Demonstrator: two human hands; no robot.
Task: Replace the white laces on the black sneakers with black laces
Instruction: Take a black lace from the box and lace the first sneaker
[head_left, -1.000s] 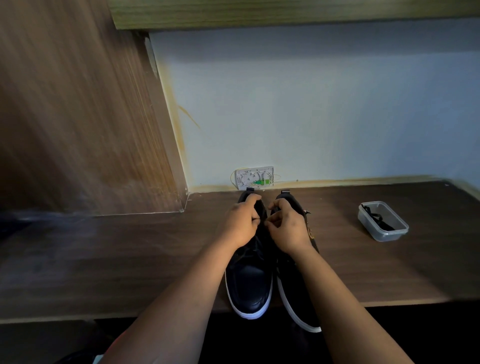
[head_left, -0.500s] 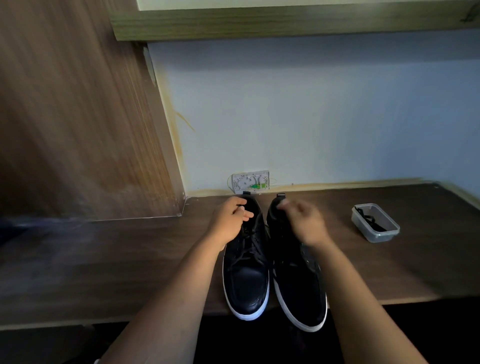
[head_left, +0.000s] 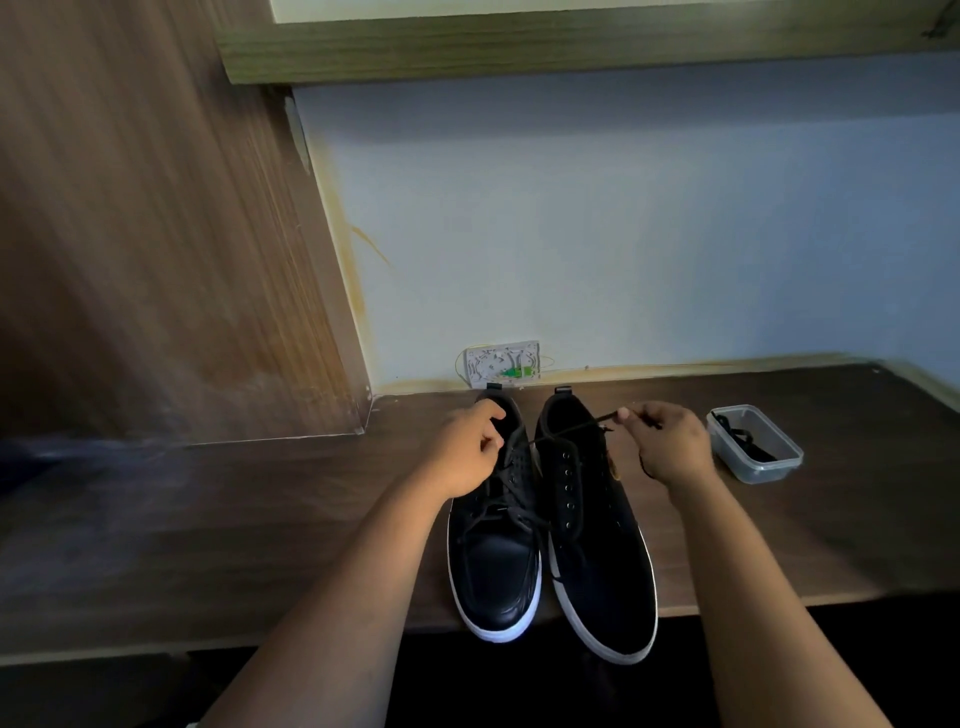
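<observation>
**Black lace held out over the sneakers**

Two black leather sneakers with white rubber soles stand side by side on the dark brown wooden counter (head_left: 208, 519), toes toward me and poking just past the near edge, heels toward the far wall. The left sneaker (head_left: 493, 561) carries black lacing criss-crossed over its tongue. The right sneaker (head_left: 597, 561) shows bare eyelets down its upper, with no lace threaded through the ones I can see.

My left hand (head_left: 465, 452) sits over the far end of the left sneaker, beside its collar, fingers curled in a closed grip. It seems to pinch the lace there, though the spot is too dark for me to be sure. My right hand (head_left: 670, 441) hovers just right of the right sneaker's collar, thumb and forefinger closed in a pinch on the end of a thin black shoelace (head_left: 566, 431). That lace runs in a taut line from my right fingertips, across the opening of the right sneaker, down to the upper eyelets of the left sneaker near my left hand.

To the right of my right hand, near it but apart, a small clear rectangular plastic tub (head_left: 769, 467) rests on the counter with dark laces coiled inside. At the far wall, just behind the heels, a white wall plate with a green part (head_left: 501, 364) is fixed low down.
</observation>
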